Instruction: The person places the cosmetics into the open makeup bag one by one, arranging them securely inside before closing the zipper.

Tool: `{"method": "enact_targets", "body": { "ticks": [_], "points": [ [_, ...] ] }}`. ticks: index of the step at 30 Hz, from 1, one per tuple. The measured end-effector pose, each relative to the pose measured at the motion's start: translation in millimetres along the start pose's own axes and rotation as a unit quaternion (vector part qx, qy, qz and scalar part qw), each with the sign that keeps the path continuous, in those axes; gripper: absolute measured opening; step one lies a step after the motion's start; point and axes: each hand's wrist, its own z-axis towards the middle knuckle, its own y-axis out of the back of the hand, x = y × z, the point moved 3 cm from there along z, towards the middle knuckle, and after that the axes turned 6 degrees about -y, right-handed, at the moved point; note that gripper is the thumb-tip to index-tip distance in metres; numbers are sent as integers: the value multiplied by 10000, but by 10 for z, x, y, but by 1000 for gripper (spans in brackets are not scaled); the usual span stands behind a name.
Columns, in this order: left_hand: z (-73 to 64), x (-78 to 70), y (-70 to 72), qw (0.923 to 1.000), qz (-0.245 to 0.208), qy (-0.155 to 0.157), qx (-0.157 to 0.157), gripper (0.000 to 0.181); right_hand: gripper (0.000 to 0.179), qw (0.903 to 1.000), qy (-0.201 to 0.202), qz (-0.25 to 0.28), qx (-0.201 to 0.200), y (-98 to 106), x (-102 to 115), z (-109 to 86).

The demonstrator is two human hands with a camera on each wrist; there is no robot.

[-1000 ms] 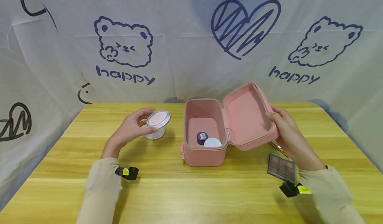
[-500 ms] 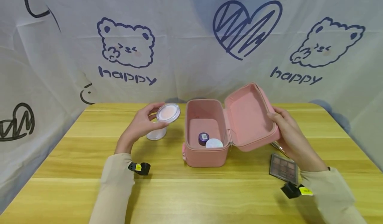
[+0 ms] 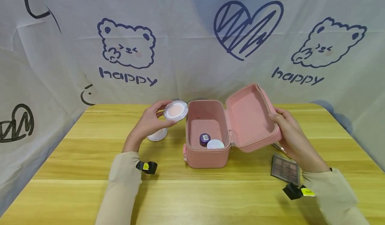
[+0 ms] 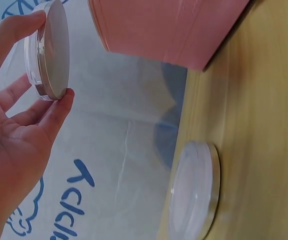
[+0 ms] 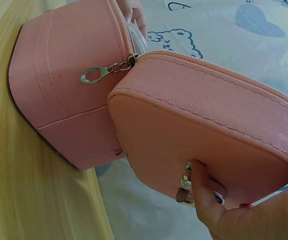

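My left hand (image 3: 149, 121) pinches a round compact (image 3: 176, 110) by its edge, beside the upper left rim of a pink cosmetic case (image 3: 207, 158). The compact is raised and tilted, its pale pink face with a clear surround turned toward the head camera. In the left wrist view, thumb and fingertips clasp the compact (image 4: 54, 52) on opposite sides. My right hand (image 3: 290, 134) grips the outer side of the case's lid (image 3: 251, 114), which leans out to the right. One finger lies by a metal fitting (image 5: 186, 175) on the lid's outside in the right wrist view.
Inside the case sit a purple jar (image 3: 205, 137) and a white iridescent disc (image 3: 215, 144). Another round compact (image 3: 158, 136) lies on the table under my left hand. By my right forearm are an eyeshadow palette (image 3: 285, 170) and thin gold-coloured sticks (image 3: 279, 147).
My left hand has lifted the compact away from above the other one and carried it right and upward to the case's rim. My right hand holds the lid as before.
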Motion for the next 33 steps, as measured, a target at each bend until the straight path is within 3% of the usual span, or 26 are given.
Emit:
{"method": "enact_targets", "body": {
  "ticks": [13,28,33],
  "points": [
    [229,-139,-344,9994,-119,-303,110,70,65,10000,47,77,-27,11,-5,7],
    [277,-308,-595,9968,-110,-661,439,67,69,9999,-35,-70,-71,7,2,-3],
    [281,-338,-666,9958,-269,-618,621,66,68,10000,56,-40,-33,-3,9,-14]
  ]
}}
